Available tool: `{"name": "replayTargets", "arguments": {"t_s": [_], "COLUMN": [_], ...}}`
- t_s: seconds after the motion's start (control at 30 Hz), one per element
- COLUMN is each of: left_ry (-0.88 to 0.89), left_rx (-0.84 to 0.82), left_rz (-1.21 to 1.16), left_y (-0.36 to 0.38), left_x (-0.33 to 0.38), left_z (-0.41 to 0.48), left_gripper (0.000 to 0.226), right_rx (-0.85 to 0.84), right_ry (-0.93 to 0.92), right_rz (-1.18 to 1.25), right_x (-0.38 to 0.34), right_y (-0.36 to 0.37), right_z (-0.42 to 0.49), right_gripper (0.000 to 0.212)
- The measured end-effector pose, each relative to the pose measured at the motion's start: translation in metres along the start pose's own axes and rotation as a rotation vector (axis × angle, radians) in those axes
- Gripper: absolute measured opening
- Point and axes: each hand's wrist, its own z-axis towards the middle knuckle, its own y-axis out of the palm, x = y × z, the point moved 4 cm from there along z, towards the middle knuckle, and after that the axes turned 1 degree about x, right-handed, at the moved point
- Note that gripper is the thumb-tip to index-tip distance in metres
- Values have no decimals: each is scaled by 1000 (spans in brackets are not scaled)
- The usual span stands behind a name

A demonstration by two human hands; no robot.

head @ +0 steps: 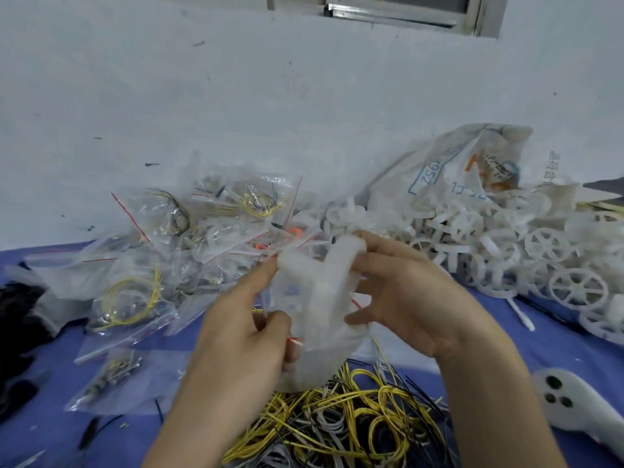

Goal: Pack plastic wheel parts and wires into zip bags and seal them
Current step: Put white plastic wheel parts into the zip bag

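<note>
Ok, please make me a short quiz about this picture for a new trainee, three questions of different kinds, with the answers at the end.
1. True or false: the zip bag lies flat on the blue cloth and no hand touches it.
2. Where is the pile of white wheels? A) on the person's left; B) on the person's right; C) inside the zip bag.
3. Which colour is the stripe along the mouth of the packed bags?

Key
1. False: the left hand and the right hand both hold it up.
2. B.
3. Red.
</note>
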Motion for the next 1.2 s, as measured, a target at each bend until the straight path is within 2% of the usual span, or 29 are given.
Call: {"name": "replayTargets", "arguments": {"t_s": [0.1, 0.2, 0.37, 0.43, 0.57, 0.6, 0.7, 0.77, 0.83, 0.9, 0.93, 0.97, 1.03, 1.13, 1.2], "left_ry": [10, 13, 44, 83, 162, 163, 113, 91, 70, 61, 68, 84, 139, 217, 241], "left_rx": [0, -4, -38, -70, -128, -121, -65, -10, 51, 90, 112, 146, 219, 297, 327], "left_rz": [31, 59, 70, 89, 137, 131, 104, 90, 33, -66, -108, -141, -219, -321, -348], "left_y": [1, 1, 9, 15, 24, 24, 20, 12, 4, -4, -8, -13, -21, -28, -34], "left_x": [0, -1, -1, 0, 5, 5, 0, -1, -3, -4, -5, -5, -7, -7, -11], "left_z": [1, 1, -1, -3, -6, -6, -4, -2, 1, 4, 6, 7, 11, 14, 16], "left_gripper": [64, 64, 64, 67, 71, 72, 75, 74, 72, 71, 70, 70, 69, 67, 66], "right_rx": [-12, 48, 126, 205, 367, 351, 188, 82, 24, 49, 88, 147, 207, 6, -153], "right_ry": [-46, -112, -157, -191, -288, -298, -317, -361, -405, -432, -428, -392, -198, 252, 466], "right_rz": [-113, -248, -826, -950, -884, -905, -996, -806, -481, -254, -241, -317, -696, -1206, -1330], "right_x": [-2, -2, 5, 6, 6, 7, 11, 1, -12, -22, -23, -19, 2, 53, 83], "right_y": [4, 1, 9, 15, 18, 21, 29, 29, 19, -2, -12, -24, -46, -62, -56], "right_z": [-1, 1, 7, 10, 13, 13, 11, 5, -2, -5, -5, -2, 12, 34, 39], "right_gripper": [19, 18, 20, 21, 17, 18, 43, 45, 34, 26, 25, 26, 24, 12, 18]}}
